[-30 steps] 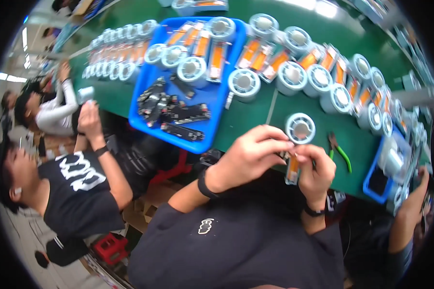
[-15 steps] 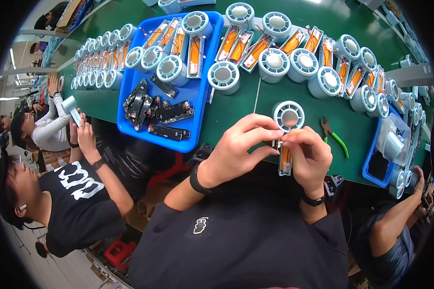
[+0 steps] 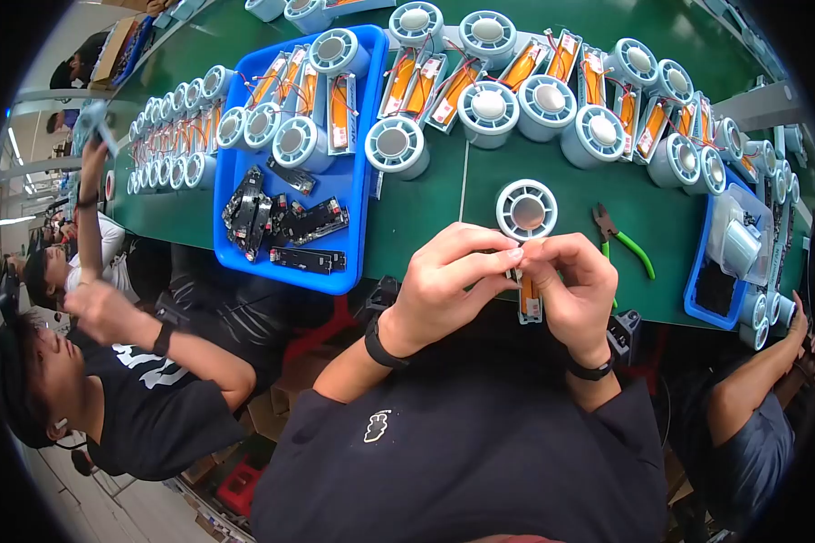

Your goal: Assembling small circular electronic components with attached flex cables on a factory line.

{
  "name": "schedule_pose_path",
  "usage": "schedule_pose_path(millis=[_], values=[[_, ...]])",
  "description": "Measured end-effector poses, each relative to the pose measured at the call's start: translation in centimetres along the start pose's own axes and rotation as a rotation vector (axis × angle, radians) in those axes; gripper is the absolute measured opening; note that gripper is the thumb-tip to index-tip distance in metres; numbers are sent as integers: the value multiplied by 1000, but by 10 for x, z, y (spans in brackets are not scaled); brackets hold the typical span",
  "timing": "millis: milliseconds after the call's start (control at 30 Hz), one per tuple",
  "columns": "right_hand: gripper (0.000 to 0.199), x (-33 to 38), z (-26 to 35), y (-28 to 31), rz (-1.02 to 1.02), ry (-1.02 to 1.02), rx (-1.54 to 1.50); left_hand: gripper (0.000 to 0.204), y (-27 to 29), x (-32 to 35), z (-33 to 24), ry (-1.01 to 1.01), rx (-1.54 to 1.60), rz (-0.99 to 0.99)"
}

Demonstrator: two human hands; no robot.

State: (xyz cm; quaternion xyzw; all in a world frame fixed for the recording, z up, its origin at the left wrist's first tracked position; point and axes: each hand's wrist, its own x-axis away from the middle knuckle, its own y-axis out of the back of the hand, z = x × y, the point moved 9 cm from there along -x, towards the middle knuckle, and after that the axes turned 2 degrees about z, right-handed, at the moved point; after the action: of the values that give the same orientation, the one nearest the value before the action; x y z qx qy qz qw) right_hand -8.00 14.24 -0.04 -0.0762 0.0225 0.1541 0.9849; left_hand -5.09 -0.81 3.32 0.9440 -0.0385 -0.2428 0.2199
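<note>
My left hand (image 3: 457, 276) and my right hand (image 3: 572, 288) meet fingertip to fingertip in front of my chest, both pinched closed. Between the left fingers shows a narrow dark edge, seemingly a small circuit board (image 3: 514, 274), mostly covered. What the right fingertips pinch is hidden. Just beyond them a pale blue handheld fan body (image 3: 527, 208) lies with its round vented head away from me. Below the fingertips its open handle shows an orange battery (image 3: 530, 297). Green-handled cutters (image 3: 620, 240) lie right of the fan.
A blue tray (image 3: 353, 244) at left holds black circuit boards (image 3: 308, 261) and several fan bodies. More fan bodies (image 3: 489, 109) with orange batteries line the green table's far side. A smaller blue bin (image 3: 708, 303) stands at right. Co-workers sit on both sides, the left one (image 3: 122, 317) with an arm raised.
My hands stay pinched together over the fan handle, shifting only slightly. The view has moved a little. The left co-worker has swung a pale blue part upward and away.
</note>
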Motion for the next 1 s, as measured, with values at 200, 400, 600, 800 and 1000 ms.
schedule_pose_path(millis=[200, 400, 600, 800, 1000], values=[[9, 1, 5, 6, 50, 7, 43, 44, -1, 0, -1, -26, 5, -12], [17, 8, 5, 12, -91, 136, 46, 44, 0, -1, -2, 44, 20, -8], [23, 10, 16, -1, -6, 237, 224, 44, 0, 0, -2, 27, -1, -24], [28, 6, -2, 6, 51, -50, 163, 44, 0, 0, -1, 29, -10, -15], [24, 12, 15, 6, 102, 99, 386, 44, 1, 4, 0, 55, 1, -18]])
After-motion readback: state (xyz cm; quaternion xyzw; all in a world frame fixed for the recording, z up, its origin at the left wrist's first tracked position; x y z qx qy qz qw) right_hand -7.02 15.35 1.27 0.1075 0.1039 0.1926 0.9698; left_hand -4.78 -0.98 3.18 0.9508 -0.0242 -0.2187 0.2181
